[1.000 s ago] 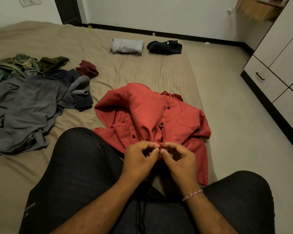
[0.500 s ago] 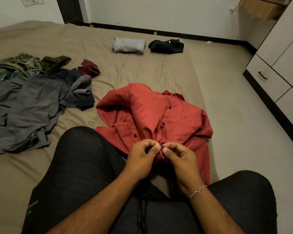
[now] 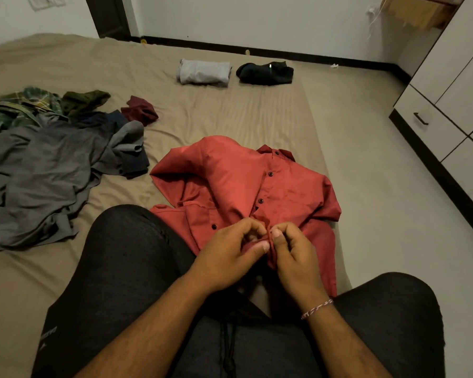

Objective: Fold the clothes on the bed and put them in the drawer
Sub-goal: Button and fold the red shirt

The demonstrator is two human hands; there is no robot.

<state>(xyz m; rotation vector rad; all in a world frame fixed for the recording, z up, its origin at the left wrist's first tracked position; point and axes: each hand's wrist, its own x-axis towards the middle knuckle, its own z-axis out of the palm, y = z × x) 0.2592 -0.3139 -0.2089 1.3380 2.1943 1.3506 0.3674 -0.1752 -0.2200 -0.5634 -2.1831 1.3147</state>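
Red shirt (image 3: 238, 186) on bed (image 3: 230, 110), 12 o'clock of his lap; left hand (image 3: 230, 255) & right hand (image 3: 292, 252) both pinch its placket, prob. buttoning; rumpled cloth could misalign btn/hole.

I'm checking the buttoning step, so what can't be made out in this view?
- Button being worked on the red shirt: hidden by the left hand and right hand, both pinching the placket.
- Grey clothes pile: cut off by the left edge.
- Drawer: contents unseen, front closed.
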